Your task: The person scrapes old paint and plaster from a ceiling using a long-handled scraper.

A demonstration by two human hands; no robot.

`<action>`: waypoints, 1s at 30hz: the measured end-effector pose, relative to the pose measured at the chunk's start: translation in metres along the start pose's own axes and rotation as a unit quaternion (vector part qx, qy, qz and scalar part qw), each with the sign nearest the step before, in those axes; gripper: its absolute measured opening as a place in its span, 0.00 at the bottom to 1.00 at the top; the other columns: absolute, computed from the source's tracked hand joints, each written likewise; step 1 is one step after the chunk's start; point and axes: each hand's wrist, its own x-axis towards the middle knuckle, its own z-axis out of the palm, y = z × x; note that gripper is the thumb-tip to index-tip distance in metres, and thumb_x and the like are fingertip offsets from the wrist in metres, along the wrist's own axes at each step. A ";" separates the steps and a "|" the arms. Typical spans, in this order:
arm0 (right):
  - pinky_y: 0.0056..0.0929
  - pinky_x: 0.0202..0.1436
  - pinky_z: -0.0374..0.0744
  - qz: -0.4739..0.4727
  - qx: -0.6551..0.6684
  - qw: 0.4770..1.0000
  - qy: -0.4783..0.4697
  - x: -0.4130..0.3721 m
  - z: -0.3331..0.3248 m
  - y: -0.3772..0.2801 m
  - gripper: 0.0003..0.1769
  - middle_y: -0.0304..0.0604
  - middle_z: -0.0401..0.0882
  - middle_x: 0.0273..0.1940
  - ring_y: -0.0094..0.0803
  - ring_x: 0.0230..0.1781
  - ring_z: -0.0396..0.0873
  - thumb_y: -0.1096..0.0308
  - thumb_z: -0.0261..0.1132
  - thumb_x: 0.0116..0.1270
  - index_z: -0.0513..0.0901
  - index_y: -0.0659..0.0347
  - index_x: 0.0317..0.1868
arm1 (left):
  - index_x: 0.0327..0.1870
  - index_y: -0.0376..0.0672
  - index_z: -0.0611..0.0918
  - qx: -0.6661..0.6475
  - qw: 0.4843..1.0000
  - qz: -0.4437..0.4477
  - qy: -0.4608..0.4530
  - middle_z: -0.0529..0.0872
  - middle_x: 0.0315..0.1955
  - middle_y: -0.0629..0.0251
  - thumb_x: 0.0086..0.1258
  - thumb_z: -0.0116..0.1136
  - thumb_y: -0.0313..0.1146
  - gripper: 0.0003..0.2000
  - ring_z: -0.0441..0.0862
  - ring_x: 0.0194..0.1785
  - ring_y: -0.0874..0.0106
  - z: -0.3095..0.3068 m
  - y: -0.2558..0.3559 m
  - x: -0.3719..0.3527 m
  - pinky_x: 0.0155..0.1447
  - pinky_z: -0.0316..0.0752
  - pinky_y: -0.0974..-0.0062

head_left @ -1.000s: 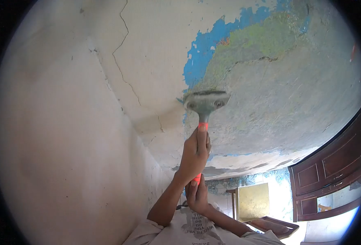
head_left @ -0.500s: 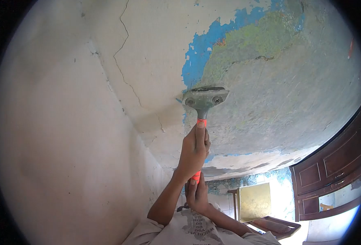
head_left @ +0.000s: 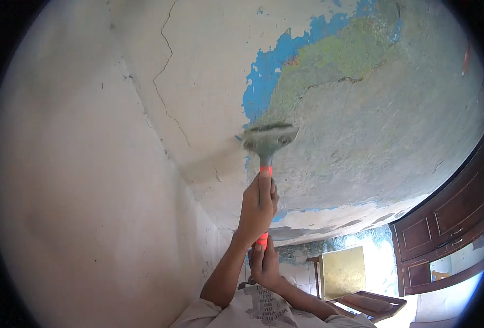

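Observation:
A wide-bladed paint scraper (head_left: 267, 143) with an orange handle lies against the peeling painted wall, its metal head slightly blurred. My left hand (head_left: 257, 210) wraps the upper handle, the thumb laid along it toward the head. Lower down, my right hand (head_left: 265, 268) closes round the handle's butt end. Just above the blade runs a strip of blue paint (head_left: 259, 98), bordered by greenish and grey bare plaster (head_left: 351, 136) on the right. Cream paint (head_left: 214, 65) still covers the wall to the left.
A long crack (head_left: 162, 93) runs down the cream paint. The adjoining plain wall (head_left: 83, 191) meets this one at a corner on the left. Below right are a wooden chair (head_left: 343, 273) with a yellowish back and a dark wooden cabinet (head_left: 444, 218).
The scraper and both hands have shifted slightly down and left in view, the head drawing back a little from the blue strip. Both hands keep their hold.

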 end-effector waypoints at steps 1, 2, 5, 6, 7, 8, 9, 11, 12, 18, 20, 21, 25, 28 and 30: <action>0.28 0.21 0.70 -0.002 -0.003 1.000 -0.003 0.000 0.000 -0.001 0.20 0.41 0.74 0.22 0.26 0.18 0.74 0.56 0.45 0.84 0.66 0.70 0.53 | 0.30 0.47 0.64 -0.007 1.000 -0.007 0.006 0.58 0.15 0.78 0.85 0.37 0.58 0.26 0.51 0.15 0.85 0.003 0.005 0.000 0.17 0.48 0.80; 0.28 0.22 0.70 -0.002 -0.006 1.000 -0.008 0.001 -0.001 -0.003 0.20 0.41 0.74 0.22 0.26 0.18 0.75 0.56 0.45 0.84 0.66 0.70 0.53 | 0.30 0.47 0.64 -0.010 1.000 -0.007 -0.001 0.58 0.15 0.78 0.85 0.37 0.58 0.26 0.52 0.15 0.85 0.001 0.005 -0.001 0.17 0.48 0.80; 0.29 0.22 0.71 0.025 0.001 0.999 -0.022 0.000 0.000 -0.004 0.21 0.41 0.74 0.21 0.26 0.18 0.75 0.56 0.46 0.84 0.66 0.70 0.53 | 0.30 0.47 0.64 -0.010 1.000 -0.001 -0.012 0.59 0.16 0.79 0.85 0.37 0.58 0.26 0.52 0.15 0.86 -0.004 0.003 -0.002 0.17 0.48 0.80; 0.29 0.21 0.71 0.040 0.006 0.999 -0.025 -0.001 0.001 -0.004 0.21 0.41 0.74 0.21 0.26 0.17 0.75 0.56 0.46 0.84 0.66 0.70 0.53 | 0.30 0.47 0.64 -0.007 1.000 -0.001 -0.006 0.59 0.16 0.79 0.85 0.37 0.59 0.26 0.53 0.15 0.86 -0.006 -0.005 -0.004 0.17 0.47 0.80; 0.33 0.22 0.72 0.036 0.000 0.999 -0.020 -0.001 0.001 -0.002 0.18 0.43 0.75 0.21 0.32 0.18 0.77 0.58 0.47 0.83 0.66 0.70 0.53 | 0.30 0.47 0.64 -0.006 1.000 0.002 -0.003 0.59 0.16 0.79 0.85 0.37 0.59 0.26 0.53 0.15 0.85 -0.006 -0.009 -0.004 0.17 0.47 0.80; 0.37 0.23 0.74 0.029 -0.006 0.999 -0.013 -0.003 0.002 0.003 0.16 0.45 0.75 0.22 0.38 0.19 0.79 0.61 0.48 0.82 0.66 0.69 0.52 | 0.30 0.47 0.64 -0.003 1.000 0.011 -0.006 0.59 0.16 0.79 0.85 0.37 0.59 0.26 0.53 0.15 0.85 -0.006 -0.009 -0.001 0.17 0.47 0.80; 0.42 0.24 0.75 0.025 -0.012 1.000 -0.008 -0.001 0.002 0.001 0.14 0.47 0.76 0.22 0.44 0.20 0.81 0.63 0.49 0.82 0.67 0.68 0.51 | 0.30 0.47 0.64 0.000 1.000 0.017 -0.009 0.59 0.16 0.79 0.85 0.37 0.59 0.26 0.53 0.15 0.85 -0.006 -0.008 0.001 0.17 0.48 0.80; 0.43 0.25 0.76 0.033 0.006 0.999 -0.012 0.004 0.001 -0.011 0.14 0.48 0.76 0.23 0.45 0.20 0.81 0.63 0.49 0.82 0.67 0.68 0.52 | 0.30 0.47 0.64 0.005 1.000 0.017 -0.007 0.58 0.15 0.79 0.85 0.37 0.59 0.26 0.53 0.15 0.85 -0.005 -0.006 0.000 0.17 0.48 0.80; 0.44 0.25 0.76 0.039 0.015 0.999 -0.016 0.006 0.000 -0.017 0.14 0.48 0.76 0.23 0.46 0.20 0.81 0.63 0.49 0.82 0.67 0.68 0.52 | 0.30 0.47 0.64 0.008 1.000 0.015 -0.005 0.58 0.15 0.79 0.85 0.37 0.59 0.26 0.53 0.15 0.86 -0.003 0.001 0.001 0.17 0.48 0.80; 0.44 0.25 0.75 0.017 -0.030 0.999 -0.015 -0.001 0.003 0.004 0.13 0.51 0.77 0.23 0.50 0.21 0.82 0.64 0.49 0.81 0.66 0.69 0.52 | 0.31 0.46 0.66 0.019 1.000 0.004 0.001 0.62 0.16 0.77 0.86 0.37 0.54 0.23 0.57 0.15 0.84 -0.010 -0.008 -0.001 0.19 0.54 0.79; 0.44 0.24 0.75 0.006 -0.021 1.000 -0.011 0.006 0.001 0.001 0.13 0.51 0.77 0.23 0.50 0.21 0.82 0.65 0.49 0.81 0.66 0.69 0.52 | 0.31 0.46 0.67 0.017 1.000 0.000 -0.008 0.64 0.17 0.76 0.87 0.37 0.50 0.22 0.59 0.16 0.84 -0.009 -0.006 0.000 0.20 0.56 0.79; 0.44 0.24 0.75 0.007 -0.015 1.000 -0.012 0.006 0.000 -0.004 0.12 0.51 0.77 0.23 0.50 0.21 0.82 0.66 0.49 0.81 0.66 0.70 0.52 | 0.31 0.46 0.67 0.009 1.000 -0.003 -0.013 0.64 0.17 0.75 0.87 0.38 0.50 0.22 0.59 0.16 0.84 -0.006 0.006 0.002 0.20 0.56 0.79; 0.31 0.22 0.73 0.008 0.003 1.000 -0.008 0.016 0.000 -0.012 0.22 0.44 0.76 0.24 0.30 0.17 0.77 0.56 0.46 0.84 0.66 0.73 0.55 | 0.30 0.47 0.63 0.011 0.998 0.052 -0.026 0.58 0.15 0.79 0.85 0.35 0.60 0.27 0.54 0.14 0.85 0.002 0.020 0.007 0.16 0.49 0.80; 0.30 0.21 0.72 -0.004 -0.006 1.000 -0.008 0.002 0.000 -0.001 0.21 0.45 0.76 0.24 0.30 0.17 0.76 0.58 0.46 0.84 0.65 0.73 0.54 | 0.30 0.47 0.63 0.022 0.999 0.026 -0.002 0.58 0.15 0.78 0.85 0.36 0.60 0.27 0.53 0.14 0.85 -0.004 -0.009 0.001 0.16 0.49 0.79; 0.31 0.21 0.73 0.005 0.000 1.000 -0.016 0.000 -0.001 0.001 0.21 0.45 0.76 0.24 0.31 0.17 0.77 0.58 0.46 0.84 0.66 0.73 0.54 | 0.30 0.46 0.63 0.011 1.000 0.016 -0.002 0.58 0.15 0.78 0.85 0.36 0.60 0.27 0.53 0.14 0.85 -0.003 -0.009 0.002 0.16 0.48 0.79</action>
